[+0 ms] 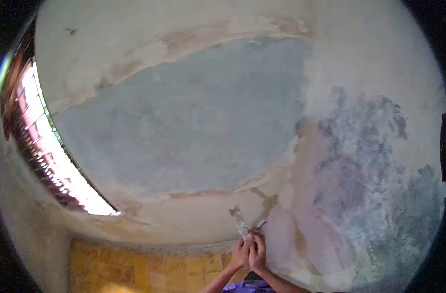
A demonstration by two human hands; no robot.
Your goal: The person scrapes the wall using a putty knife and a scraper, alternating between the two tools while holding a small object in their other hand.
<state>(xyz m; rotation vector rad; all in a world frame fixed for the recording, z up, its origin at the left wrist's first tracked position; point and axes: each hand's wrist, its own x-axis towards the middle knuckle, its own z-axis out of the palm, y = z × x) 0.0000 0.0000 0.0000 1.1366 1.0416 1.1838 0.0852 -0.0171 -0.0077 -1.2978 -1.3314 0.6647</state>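
Low and just right of centre, before the wall (193,222), the person's two hands meet, touching side by side. The left hand (240,255) has its fingers closed round the lower end of a pale tool (238,219), which slants up and slightly left, its broad, stained end uppermost. The right hand (256,251) is pressed against the left, fingers curled; a small dark piece (262,225) juts out by its fingertips, and I cannot tell whether it pinches that, the tool or both.

Above the tool spreads a big grey patch (193,117) with a ragged, peeling edge. Beside the tool, to the right, is a brown mark (268,201); farther right, blue-grey blotches (362,141) cover the pale surface. A bright barred window (52,151) stands at far left. Below lie yellow floor tiles (140,266), and purple cloth (246,287) shows under the forearms.
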